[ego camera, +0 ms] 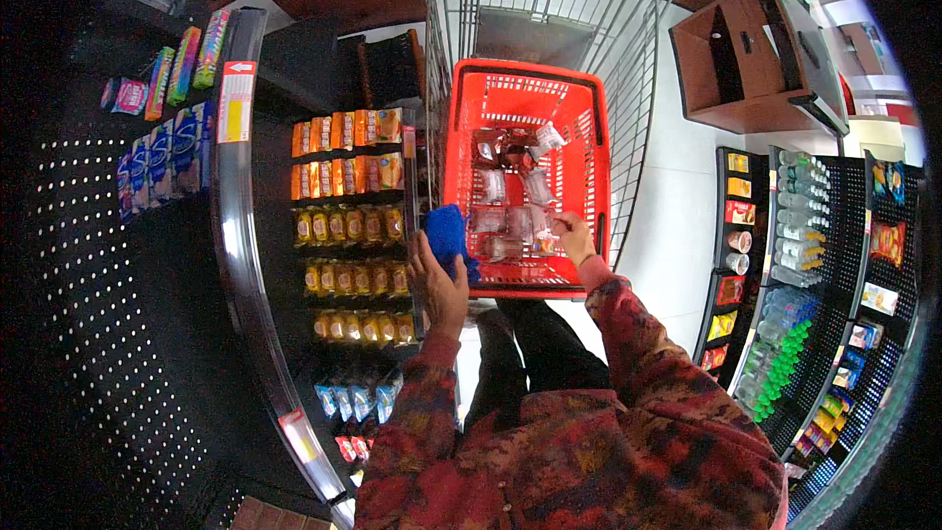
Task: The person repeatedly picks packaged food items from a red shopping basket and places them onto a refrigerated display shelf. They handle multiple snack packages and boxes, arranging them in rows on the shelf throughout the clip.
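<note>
A blue cloth (447, 235) is in my left hand (440, 287), at the near left corner of a red plastic basket (601, 162). My right hand (578, 238) reaches over the basket's near right part. Its fingertips pinch the edge of a clear-wrapped package (542, 222). Several more clear packages lie in the basket, among them one near the middle (539, 186) and a whitish one (548, 138) farther back. Dark reddish packages (487, 147) lie at the back left. What the wrappers contain is too small to tell.
The basket rests on a metal wire shopping cart (639, 162). To the left, a shelf rack holds orange boxes (346, 131) and yellow packs (353, 224). A metal shelf edge (239, 235) curves beyond it. Bottles (798, 217) stand on right-hand shelves, near a brown cabinet (736, 66).
</note>
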A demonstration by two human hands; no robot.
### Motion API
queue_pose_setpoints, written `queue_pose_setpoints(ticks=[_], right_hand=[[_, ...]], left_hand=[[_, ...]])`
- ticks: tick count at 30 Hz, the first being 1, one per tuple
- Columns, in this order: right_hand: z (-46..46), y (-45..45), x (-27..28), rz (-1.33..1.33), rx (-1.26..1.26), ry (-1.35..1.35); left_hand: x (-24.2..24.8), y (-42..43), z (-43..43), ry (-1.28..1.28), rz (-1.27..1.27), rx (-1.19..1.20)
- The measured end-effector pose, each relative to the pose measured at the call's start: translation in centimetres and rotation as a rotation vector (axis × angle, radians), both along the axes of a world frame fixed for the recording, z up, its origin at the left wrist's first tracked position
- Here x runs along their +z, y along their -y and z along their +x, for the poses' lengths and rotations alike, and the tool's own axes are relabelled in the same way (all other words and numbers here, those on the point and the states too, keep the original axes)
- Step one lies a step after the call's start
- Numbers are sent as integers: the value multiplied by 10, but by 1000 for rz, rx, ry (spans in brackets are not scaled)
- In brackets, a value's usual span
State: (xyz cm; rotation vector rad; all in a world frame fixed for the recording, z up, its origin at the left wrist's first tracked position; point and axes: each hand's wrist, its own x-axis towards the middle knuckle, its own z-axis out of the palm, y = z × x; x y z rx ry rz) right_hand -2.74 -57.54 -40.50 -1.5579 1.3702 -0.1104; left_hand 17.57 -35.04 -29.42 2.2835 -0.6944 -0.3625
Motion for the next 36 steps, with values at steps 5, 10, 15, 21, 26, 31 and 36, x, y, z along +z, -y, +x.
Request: queue_pose_setpoints(ticks=[5, 10, 15, 21, 26, 31, 36], right_hand=[[15, 28, -37, -98, 53, 46], [43, 63, -61, -23, -69, 84], [63, 115, -69, 557, -427, 612], [91, 136, -77, 543, -529, 474], [97, 152, -104, 592, -557, 592], [97, 146, -97, 506, -539, 669], [93, 128, -39, 333, -550, 656]], left_hand=[[-21, -4, -9, 72, 69, 38], [-28, -5, -13, 35, 80, 77], [-26, -5, -14, -56, 56, 107], [-25, -8, -15, -14, 126, 103], [-25, -12, -16, -18, 118, 87], [-32, -15, -19, 58, 106, 73], [-34, -15, -19, 121, 103, 67]])
